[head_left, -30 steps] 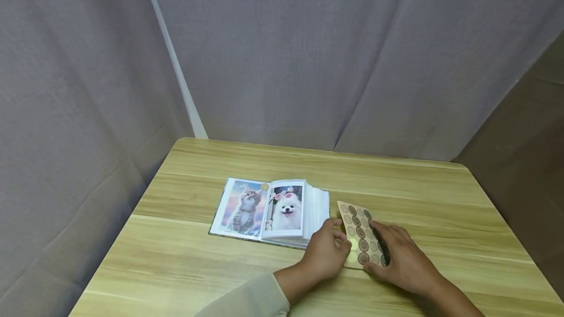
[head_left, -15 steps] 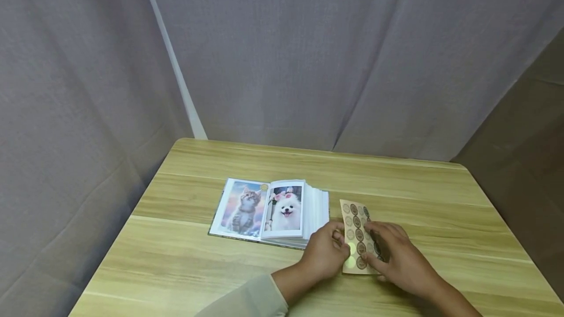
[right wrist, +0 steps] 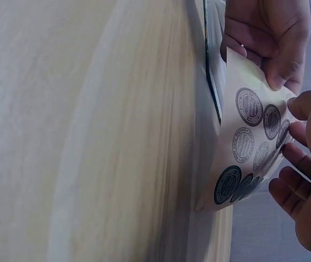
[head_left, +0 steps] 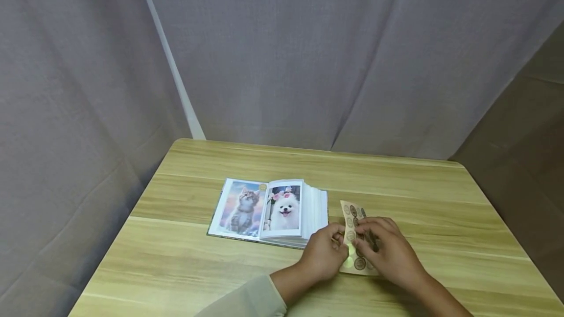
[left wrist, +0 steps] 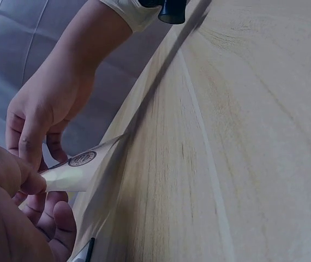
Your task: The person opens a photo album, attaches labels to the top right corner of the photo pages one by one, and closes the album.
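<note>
pale wood-grain tabletop stands before grey curtains, and an open photo album lies on it, with a kitten picture on the left page and a white dog picture on the right. one round gold sticker sits at the kitten picture's upper right corner.

the sticker sheet is just right of the album, tilted up and slightly bowed. the left hand pinches its left edge between thumb and fingers; the right hand is at the sheet with bent fingers, thumb and forefinger set narrow near the printed rounds. whether those tips have a sticker's rim between them, i cannot tell.

the step in hand looks to be working one round free. keep the left pinch firm and close to the chosen sticker, so that the backing does not slide. bend the sheet a little more right at that rim, since a curve should make the edge lift by itself. then take the rim with the nail and peel low and slowly; a quick pull may crease the paper or drag up a neighbour.
</note>
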Motion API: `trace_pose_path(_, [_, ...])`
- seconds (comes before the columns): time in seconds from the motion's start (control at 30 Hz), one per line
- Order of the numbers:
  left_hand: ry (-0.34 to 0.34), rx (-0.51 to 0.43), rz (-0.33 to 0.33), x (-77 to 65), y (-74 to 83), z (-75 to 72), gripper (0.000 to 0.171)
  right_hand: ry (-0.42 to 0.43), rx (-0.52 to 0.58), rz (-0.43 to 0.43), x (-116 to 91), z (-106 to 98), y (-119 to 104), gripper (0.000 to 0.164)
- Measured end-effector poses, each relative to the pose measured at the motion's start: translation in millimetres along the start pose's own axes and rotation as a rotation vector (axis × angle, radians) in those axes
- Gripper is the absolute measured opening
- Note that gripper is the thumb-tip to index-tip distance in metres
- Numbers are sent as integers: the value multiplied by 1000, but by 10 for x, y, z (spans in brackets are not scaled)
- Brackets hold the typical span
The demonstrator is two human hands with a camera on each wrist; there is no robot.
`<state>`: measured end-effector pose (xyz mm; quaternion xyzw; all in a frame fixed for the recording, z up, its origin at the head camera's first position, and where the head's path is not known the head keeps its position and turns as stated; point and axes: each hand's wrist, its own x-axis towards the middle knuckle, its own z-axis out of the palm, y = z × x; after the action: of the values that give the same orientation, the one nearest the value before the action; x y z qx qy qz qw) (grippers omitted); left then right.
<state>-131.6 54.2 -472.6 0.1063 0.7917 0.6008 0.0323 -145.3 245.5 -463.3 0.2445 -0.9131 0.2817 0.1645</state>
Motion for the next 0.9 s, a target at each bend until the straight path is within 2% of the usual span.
trace_pose_path(0.23, [-18,6,22,-6,21,-7,29,5,4,36,13,21,-14,20])
trace_pose_path(0.5, [-35,75,63,15,21,-5,27,15,39,55,7,20,-22,17])
trace_pose_path(0.7, [-22,120,77,16,23,0,27,20,66,67,-3,19,-28,16])
trace_pose_path(0.9, [-10,117,83,3,27,3,28,37,80,52,-6,8,-36,17])
